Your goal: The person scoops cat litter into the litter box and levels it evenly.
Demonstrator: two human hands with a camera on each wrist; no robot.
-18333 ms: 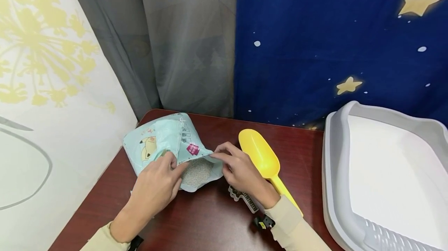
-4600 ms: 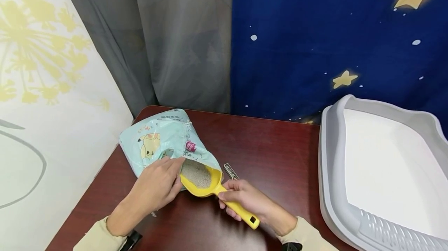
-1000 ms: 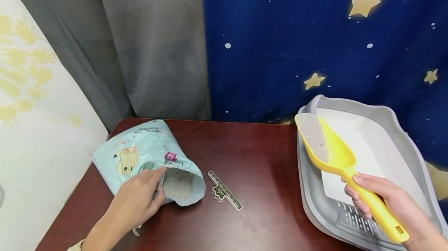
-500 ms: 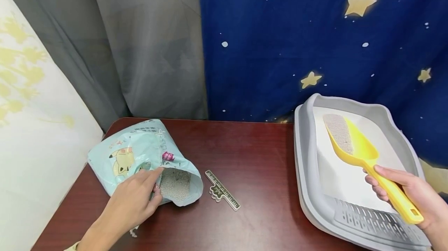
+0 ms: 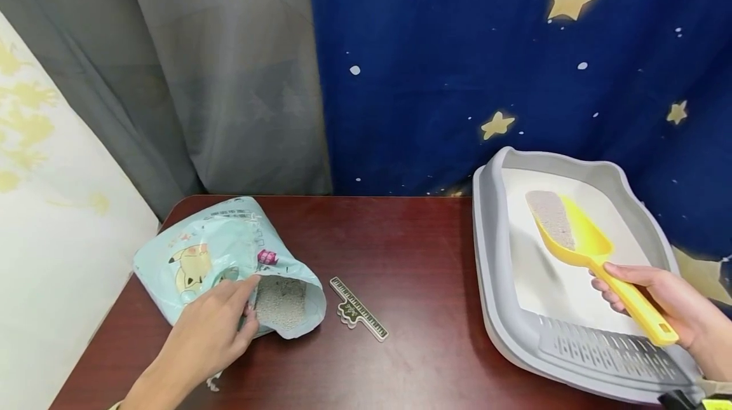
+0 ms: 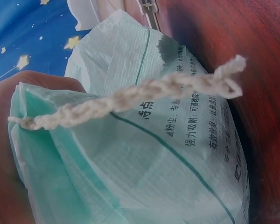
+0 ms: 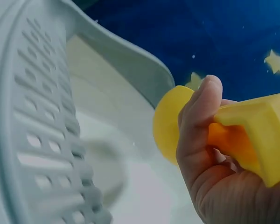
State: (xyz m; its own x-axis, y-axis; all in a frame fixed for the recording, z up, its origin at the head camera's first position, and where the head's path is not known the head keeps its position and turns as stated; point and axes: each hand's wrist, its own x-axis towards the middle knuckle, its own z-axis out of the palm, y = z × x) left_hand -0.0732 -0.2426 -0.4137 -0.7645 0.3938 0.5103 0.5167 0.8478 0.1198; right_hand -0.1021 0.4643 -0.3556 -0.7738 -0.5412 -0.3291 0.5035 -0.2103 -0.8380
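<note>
At the left of the head view lies a light-blue bag of cat litter, its mouth facing right with grey litter inside. My left hand grips the near edge of that mouth. A braided cord hangs from the bag's edge in the left wrist view. My right hand holds a yellow scoop by its handle, its bowl pointing away from me. Grey litter fills the left part of the bowl. Beneath the scoop stands a grey litter box with a white floor.
A perforated step forms the litter box's near side. On the brown table between bag and box lies a flat clip with a piano-key pattern. A white wall is at left; grey and blue curtains hang behind.
The scoop went from the table into the bag, came out carrying litter, and moved right over the litter box. Lately it shifted further over the box. My left hand stays on the bag.
</note>
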